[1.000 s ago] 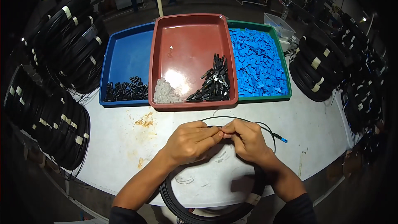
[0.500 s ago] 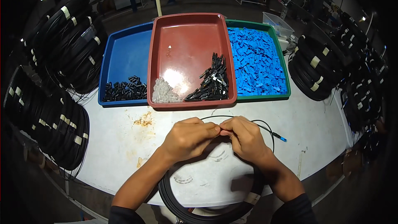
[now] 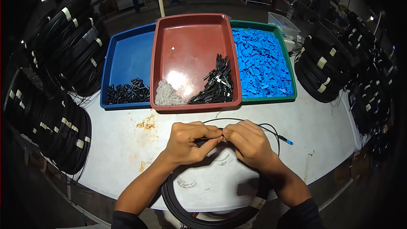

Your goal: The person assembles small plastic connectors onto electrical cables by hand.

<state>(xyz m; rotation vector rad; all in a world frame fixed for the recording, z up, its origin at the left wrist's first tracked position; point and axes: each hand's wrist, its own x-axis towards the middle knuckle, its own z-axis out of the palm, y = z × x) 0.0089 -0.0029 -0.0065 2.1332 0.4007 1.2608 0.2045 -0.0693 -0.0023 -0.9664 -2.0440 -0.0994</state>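
My left hand [image 3: 190,142] and my right hand [image 3: 251,141] meet above the table, thumbs and fingertips pinched together. A dark length of black cable [image 3: 218,119] curves behind the hands and runs in toward my left fingers, which are closed on it. What lies between the right fingertips is hidden by the fingers. Below the hands lies a coil of black cable [image 3: 176,203] with a pale label band [image 3: 257,202]. To the right of my right hand, a cable end with a blue connector [image 3: 289,142] rests on the table.
Behind stand a blue tray [image 3: 127,55] with black sleeves, a red tray [image 3: 195,42] with clear pieces and black parts, and a green-rimmed tray [image 3: 295,80] full of blue connectors [image 3: 263,65]. Cable coils [image 3: 63,131] crowd the left side; more coils [image 3: 324,70] stand right.
Both hands shift slightly left, still pinched together. The right-hand fingers have turned a little, and the left thumb is lower and more visible. The trays and the blue connector stay put.
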